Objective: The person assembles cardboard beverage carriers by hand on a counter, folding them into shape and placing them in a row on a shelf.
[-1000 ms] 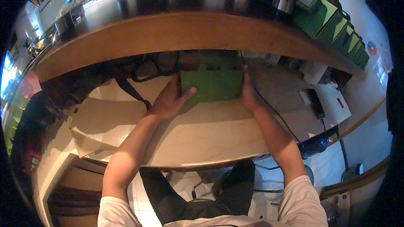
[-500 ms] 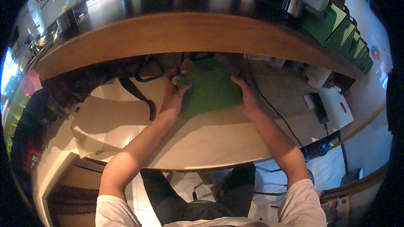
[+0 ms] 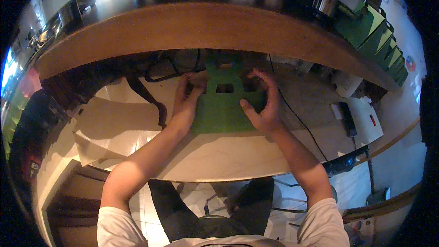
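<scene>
A green cardboard box piece (image 3: 219, 114) lies on the pale desk in front of me, with square cut-outs along its middle and a narrower flap at the far end. My left hand (image 3: 186, 103) grips its left edge, thumb bent inward and fingers partly hidden at the side. At the right side, my right hand (image 3: 267, 105) curls around a side flap, with the thumb on the near panel and the fingers arched over the far part. The far end of the cardboard reaches into shadow beneath the raised shelf.
A wooden shelf edge (image 3: 215, 27) runs across above the hands. Several green folded boxes (image 3: 372, 32) stand in a row at its right end. A dark strap (image 3: 148, 96) and a cream sheet (image 3: 114, 121) lie to the left; a black device (image 3: 347, 119) and a thin cable (image 3: 297, 116) lie right.
The cardboard's square cut-outs and far flap now show. My right hand has gone from holding its right edge to curling over the side, thumb moved inward. The left hand stays at the left edge.
</scene>
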The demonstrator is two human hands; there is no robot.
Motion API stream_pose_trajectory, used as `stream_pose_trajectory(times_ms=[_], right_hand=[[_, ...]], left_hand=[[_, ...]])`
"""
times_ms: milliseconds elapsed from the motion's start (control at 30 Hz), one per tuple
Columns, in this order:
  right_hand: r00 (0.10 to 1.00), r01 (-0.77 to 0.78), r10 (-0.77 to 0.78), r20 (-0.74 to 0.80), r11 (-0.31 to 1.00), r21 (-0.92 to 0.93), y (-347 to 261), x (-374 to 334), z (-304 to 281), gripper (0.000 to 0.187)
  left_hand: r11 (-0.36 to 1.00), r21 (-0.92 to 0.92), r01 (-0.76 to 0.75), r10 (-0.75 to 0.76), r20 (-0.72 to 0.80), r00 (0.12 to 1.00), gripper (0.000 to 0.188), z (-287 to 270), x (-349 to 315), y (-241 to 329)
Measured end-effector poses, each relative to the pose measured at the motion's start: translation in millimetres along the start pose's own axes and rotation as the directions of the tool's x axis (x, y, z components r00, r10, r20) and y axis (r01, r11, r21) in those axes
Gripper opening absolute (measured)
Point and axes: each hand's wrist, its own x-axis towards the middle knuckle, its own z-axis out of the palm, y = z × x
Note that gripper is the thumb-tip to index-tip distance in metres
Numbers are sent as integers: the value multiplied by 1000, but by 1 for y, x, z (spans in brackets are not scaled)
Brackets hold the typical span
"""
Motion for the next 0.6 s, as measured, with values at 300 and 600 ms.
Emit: stream_pose_trajectory(times_ms=[300, 600], right_hand=[[985, 92, -33, 167, 929, -359, -28, 14, -8, 73], [975, -149, 142, 169, 988, 28, -34, 7, -7, 40]], left_hand=[[976, 186, -116, 119, -8, 993, 29, -2, 1, 7], [926, 343, 159, -193, 68, 979, 65, -17, 12, 16]])
